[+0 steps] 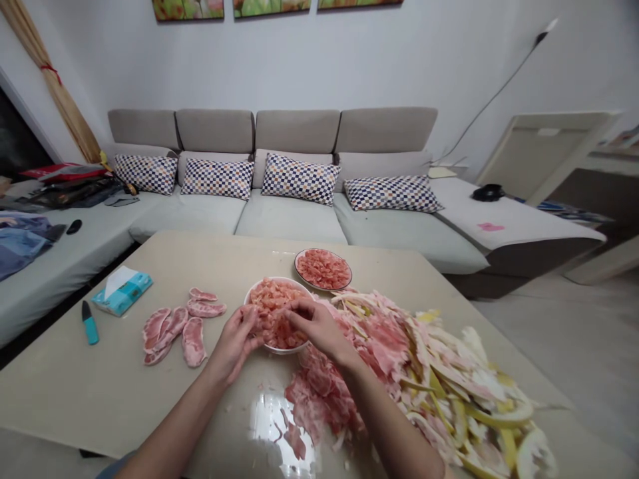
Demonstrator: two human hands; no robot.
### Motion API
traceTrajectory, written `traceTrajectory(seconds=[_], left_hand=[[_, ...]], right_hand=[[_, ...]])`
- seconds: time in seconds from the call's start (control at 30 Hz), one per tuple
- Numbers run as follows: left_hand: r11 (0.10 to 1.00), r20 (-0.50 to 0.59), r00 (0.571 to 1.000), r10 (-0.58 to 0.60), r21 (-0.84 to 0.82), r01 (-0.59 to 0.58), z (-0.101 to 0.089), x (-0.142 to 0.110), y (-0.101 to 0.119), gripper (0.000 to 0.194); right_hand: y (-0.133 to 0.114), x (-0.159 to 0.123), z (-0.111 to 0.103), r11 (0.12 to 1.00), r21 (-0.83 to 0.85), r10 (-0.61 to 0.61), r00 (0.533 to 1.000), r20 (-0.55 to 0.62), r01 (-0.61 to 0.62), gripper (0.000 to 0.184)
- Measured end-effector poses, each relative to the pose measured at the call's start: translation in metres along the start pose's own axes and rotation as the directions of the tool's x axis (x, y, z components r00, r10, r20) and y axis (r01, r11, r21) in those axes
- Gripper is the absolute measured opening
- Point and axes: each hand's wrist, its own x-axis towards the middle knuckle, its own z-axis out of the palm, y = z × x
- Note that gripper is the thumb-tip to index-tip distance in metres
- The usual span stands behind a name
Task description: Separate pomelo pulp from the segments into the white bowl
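Note:
Both hands are over a white bowl point(264, 348) heaped with pink pomelo flesh point(274, 293). My left hand point(239, 339) is at the bowl's left rim, its thumb and fingers closed on what looks like a bit of pomelo flesh. Over the right side of the bowl, my right hand point(319, 326) has thumb and fingertips pinched together; whatever is between them is too small to make out. Several pomelo segments point(194, 342) in their skins lie to the left. Peeled pink membranes point(324, 392) are piled beside and below my right hand.
Behind the bowl stands a plate point(296, 266) of pomelo flesh. Yellow-green rinds point(459, 419) cover the table's right side. On the left lie a tissue pack point(122, 293) and a teal-handled knife point(90, 326). A grey sofa point(289, 216) with patterned cushions runs behind the table point(100, 399).

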Motion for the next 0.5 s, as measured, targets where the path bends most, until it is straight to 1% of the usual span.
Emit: traceTrajectory(seconds=[0.17,0.23,0.33,0.43,0.5], left_hand=[[0.997,-0.060,0.996,0.066,-0.044,-0.068,-0.005,0.005,0.005,0.027],[0.997,-0.071,0.995,0.067,-0.035,-0.069,-0.005,0.006,0.005,0.029],[0.998,-0.060,0.996,0.062,0.004,-0.062,-0.001,0.006,0.003,0.035],[0.996,-0.038,0.997,0.071,0.052,-0.069,0.003,0.005,0.000,0.040],[0.993,-0.037,0.996,0.085,0.082,-0.082,0.003,0.004,-0.002,0.038]], right_hand=[[0.005,0.002,-0.008,1.000,-0.016,0.018,0.999,-0.026,-0.019,0.022],[0.004,0.002,-0.010,1.000,-0.011,0.015,1.000,0.003,-0.015,0.023],[0.001,0.001,-0.010,1.000,-0.003,0.002,0.997,0.072,-0.002,0.024],[-0.003,0.000,-0.005,1.000,-0.007,-0.012,0.994,0.112,0.013,0.023],[-0.005,0.001,0.000,1.000,-0.013,-0.021,0.992,0.123,0.023,0.021]])
